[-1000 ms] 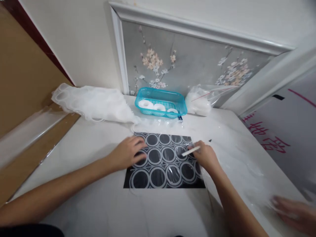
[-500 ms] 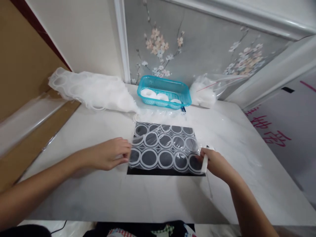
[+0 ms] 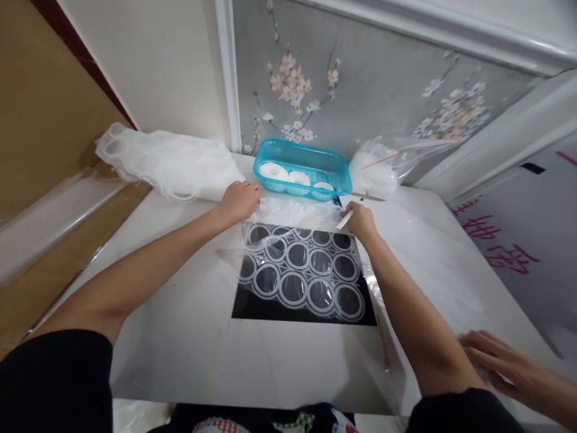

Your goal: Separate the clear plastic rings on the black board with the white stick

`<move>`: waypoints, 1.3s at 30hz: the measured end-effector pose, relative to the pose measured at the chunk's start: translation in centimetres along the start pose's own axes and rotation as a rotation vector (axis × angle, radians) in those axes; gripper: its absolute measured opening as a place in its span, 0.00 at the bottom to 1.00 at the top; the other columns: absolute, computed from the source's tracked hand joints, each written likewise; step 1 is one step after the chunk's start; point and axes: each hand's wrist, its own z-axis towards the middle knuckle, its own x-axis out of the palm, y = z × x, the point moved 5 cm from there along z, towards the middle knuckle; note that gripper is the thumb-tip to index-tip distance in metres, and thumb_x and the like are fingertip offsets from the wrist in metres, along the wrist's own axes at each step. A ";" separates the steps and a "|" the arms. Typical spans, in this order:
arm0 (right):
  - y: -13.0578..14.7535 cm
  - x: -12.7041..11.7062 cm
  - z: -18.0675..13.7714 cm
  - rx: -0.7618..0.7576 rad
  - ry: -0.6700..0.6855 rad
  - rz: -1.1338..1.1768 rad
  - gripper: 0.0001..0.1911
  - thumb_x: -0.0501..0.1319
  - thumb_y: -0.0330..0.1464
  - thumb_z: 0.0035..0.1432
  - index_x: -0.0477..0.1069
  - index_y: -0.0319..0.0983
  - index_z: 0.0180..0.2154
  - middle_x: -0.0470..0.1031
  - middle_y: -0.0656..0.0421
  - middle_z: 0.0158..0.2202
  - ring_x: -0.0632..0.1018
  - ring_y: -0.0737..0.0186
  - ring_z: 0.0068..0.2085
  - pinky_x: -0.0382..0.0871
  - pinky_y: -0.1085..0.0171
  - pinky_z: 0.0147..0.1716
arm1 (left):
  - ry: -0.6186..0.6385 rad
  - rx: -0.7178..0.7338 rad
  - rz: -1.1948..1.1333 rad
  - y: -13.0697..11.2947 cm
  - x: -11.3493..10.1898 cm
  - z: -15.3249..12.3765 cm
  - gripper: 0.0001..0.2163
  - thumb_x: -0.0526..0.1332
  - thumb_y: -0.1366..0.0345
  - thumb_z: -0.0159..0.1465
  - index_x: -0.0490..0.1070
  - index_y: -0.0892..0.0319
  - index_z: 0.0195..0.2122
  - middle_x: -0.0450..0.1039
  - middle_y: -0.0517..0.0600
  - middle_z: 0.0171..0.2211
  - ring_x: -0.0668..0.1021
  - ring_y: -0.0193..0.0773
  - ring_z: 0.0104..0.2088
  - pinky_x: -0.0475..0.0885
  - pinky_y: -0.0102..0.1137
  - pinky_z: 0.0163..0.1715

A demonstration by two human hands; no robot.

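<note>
A black mat (image 3: 252,307) lies on the white table (image 3: 189,349). On it rests a clear plastic sheet with several white rings (image 3: 300,273). My left hand (image 3: 238,201) lies at the far left corner of the sheet, fingers curled on the clear plastic there. My right hand (image 3: 358,219) is at the sheet's far right corner and holds a thin white stick (image 3: 345,221) between its fingers. Just beyond both hands stands a teal basket (image 3: 333,168) with white rings inside.
A heap of clear ringed sheets (image 3: 166,162) lies at the back left. A clear bag of white pieces (image 3: 376,171) sits at the back right. Another person's hand (image 3: 505,361) rests on the table's right front edge. A floral panel (image 3: 383,90) stands behind.
Both my hands moved from the near edge of the ringed sheet to its far corners by the basket. Another person's hand has come back into view at the lower right.
</note>
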 end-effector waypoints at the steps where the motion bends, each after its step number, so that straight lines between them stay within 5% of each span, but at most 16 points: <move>1: -0.1 -0.6 0.2 0.012 -0.035 0.000 0.03 0.58 0.32 0.55 0.66 0.41 0.30 0.77 0.51 0.30 0.78 0.48 0.37 0.65 0.60 0.35 | -0.020 -0.018 0.001 0.1 -0.2 0.2 0.11 0.53 0.73 0.68 0.76 0.65 0.43 0.75 0.60 0.44 0.77 0.50 0.47 0.69 0.38 0.42; 6: -0.4 -4.1 0.7 0.100 -0.165 0.017 0.03 0.59 0.31 0.55 0.67 0.39 0.34 0.77 0.47 0.37 0.78 0.45 0.43 0.67 0.57 0.40 | -0.095 -0.104 -0.028 0.4 -1.6 -0.3 0.15 0.54 0.71 0.69 0.69 0.61 0.56 0.73 0.57 0.52 0.77 0.47 0.49 0.72 0.35 0.40; 10: 1.9 -6.0 -2.7 0.068 -0.264 0.164 0.10 0.61 0.38 0.59 0.69 0.38 0.36 0.77 0.46 0.36 0.78 0.47 0.39 0.68 0.55 0.39 | -0.238 0.034 -0.062 -2.0 -2.9 -6.1 0.14 0.58 0.68 0.69 0.70 0.64 0.55 0.74 0.59 0.51 0.78 0.48 0.48 0.74 0.38 0.45; 12: 4.9 -4.9 -5.8 -0.065 -0.104 0.481 0.20 0.54 0.49 0.64 0.70 0.38 0.34 0.78 0.51 0.31 0.77 0.56 0.31 0.69 0.59 0.34 | -0.298 0.249 -0.116 -4.7 -3.0 -11.1 0.11 0.55 0.66 0.71 0.74 0.63 0.49 0.78 0.55 0.44 0.80 0.44 0.43 0.76 0.36 0.43; 15: 10.9 -0.4 -11.2 -0.175 0.476 0.929 0.36 0.41 0.59 0.65 0.72 0.39 0.47 0.78 0.57 0.27 0.74 0.63 0.21 0.69 0.63 0.25 | -0.324 0.437 -0.120 -8.1 -2.2 -17.9 0.13 0.52 0.69 0.73 0.76 0.65 0.42 0.81 0.55 0.41 0.81 0.41 0.39 0.77 0.34 0.42; 18: 15.4 3.0 -14.5 -0.278 0.619 1.074 0.34 0.47 0.57 0.65 0.75 0.38 0.48 0.79 0.56 0.28 0.77 0.63 0.25 0.70 0.64 0.26 | -0.325 0.453 -0.062 -9.8 -1.4 -21.3 0.11 0.54 0.73 0.71 0.76 0.67 0.45 0.80 0.56 0.46 0.81 0.44 0.47 0.75 0.37 0.50; 23: 17.7 6.4 -15.0 -0.313 0.676 1.127 0.23 0.64 0.51 0.57 0.76 0.36 0.38 0.80 0.55 0.29 0.79 0.63 0.25 0.71 0.65 0.25 | -0.349 0.408 -0.049 -10.0 -1.2 -21.6 0.10 0.56 0.71 0.71 0.75 0.71 0.46 0.81 0.60 0.45 0.82 0.47 0.45 0.76 0.38 0.46; 27: 17.3 6.5 -15.0 -0.343 0.726 1.065 0.21 0.64 0.49 0.58 0.69 0.38 0.27 0.75 0.60 0.22 0.75 0.65 0.21 0.68 0.67 0.22 | -0.361 0.350 -0.040 -9.8 -1.2 -21.4 0.11 0.56 0.69 0.71 0.74 0.71 0.46 0.80 0.61 0.44 0.82 0.47 0.45 0.75 0.38 0.47; 39: 17.2 5.7 -15.4 -0.503 0.611 0.793 0.16 0.59 0.42 0.65 0.73 0.39 0.30 0.76 0.59 0.22 0.75 0.64 0.23 0.68 0.66 0.25 | -0.349 0.335 -0.123 -9.8 -1.1 -21.5 0.13 0.59 0.68 0.69 0.73 0.73 0.49 0.80 0.64 0.44 0.81 0.49 0.46 0.75 0.38 0.47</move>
